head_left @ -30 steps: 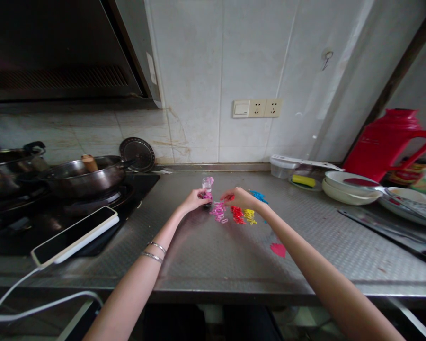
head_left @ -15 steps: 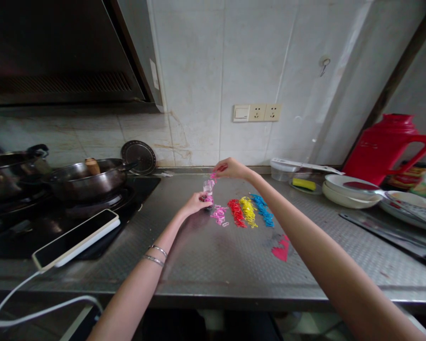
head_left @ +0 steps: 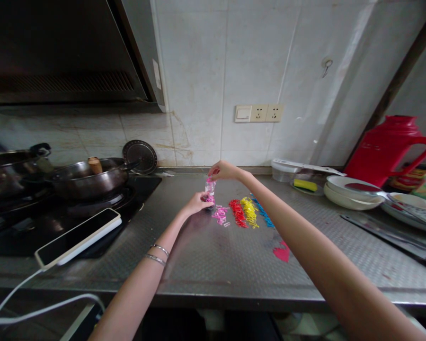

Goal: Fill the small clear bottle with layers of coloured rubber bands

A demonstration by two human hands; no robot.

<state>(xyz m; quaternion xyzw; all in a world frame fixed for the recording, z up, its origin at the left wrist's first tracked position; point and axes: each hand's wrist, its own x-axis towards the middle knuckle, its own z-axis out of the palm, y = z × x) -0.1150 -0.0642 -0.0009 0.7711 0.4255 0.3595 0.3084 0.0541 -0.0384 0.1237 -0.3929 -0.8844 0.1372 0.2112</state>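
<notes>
Fingers of the left hand (head_left: pixel 196 204), in the head view, clasp a small clear bottle (head_left: pixel 209 189) low down. We see the right hand (head_left: pixel 226 169) pinching pink bands (head_left: pixel 209 180) at the bottle's mouth. A pink pile (head_left: pixel 220 214), red pile (head_left: pixel 237 213), yellow pile (head_left: pixel 249 211) and blue pile (head_left: pixel 265 216) lie just right of the bottle.

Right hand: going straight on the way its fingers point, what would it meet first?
Probably the small clear bottle just below the right hand, held by the left hand; the gap is hard to judge.
</notes>
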